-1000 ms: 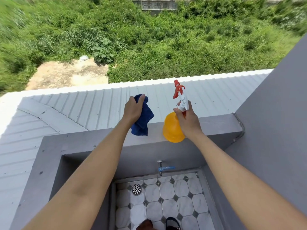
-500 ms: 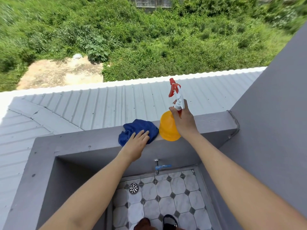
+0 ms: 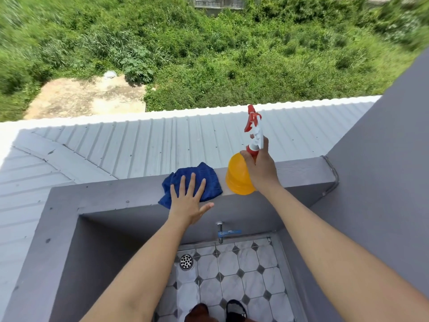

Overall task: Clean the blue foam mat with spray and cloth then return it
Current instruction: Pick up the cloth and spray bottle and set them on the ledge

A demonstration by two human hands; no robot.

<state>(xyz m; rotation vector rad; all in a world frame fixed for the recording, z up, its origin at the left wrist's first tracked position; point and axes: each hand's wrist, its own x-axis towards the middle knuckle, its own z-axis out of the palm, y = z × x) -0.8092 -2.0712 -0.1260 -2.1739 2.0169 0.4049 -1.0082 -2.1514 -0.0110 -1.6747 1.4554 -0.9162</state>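
The blue cloth lies bunched on top of the grey wall, just left of the yellow spray bottle. The left hand lies flat on the cloth, fingers straight and spread, holding nothing. The right hand holds the bottle by its neck; the bottle stands up tall with its nozzle pointing away. The blue mat is nowhere in sight, so I think both hands must turn away from the wall to find it

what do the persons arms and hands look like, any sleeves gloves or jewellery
Both arms are bare from the bottom of the frame up to the hands, with no sleeve in view. The left hand and the right hand wear no gloves, and no watch, band or ring shows on the wrists or on the fingers that can be seen.
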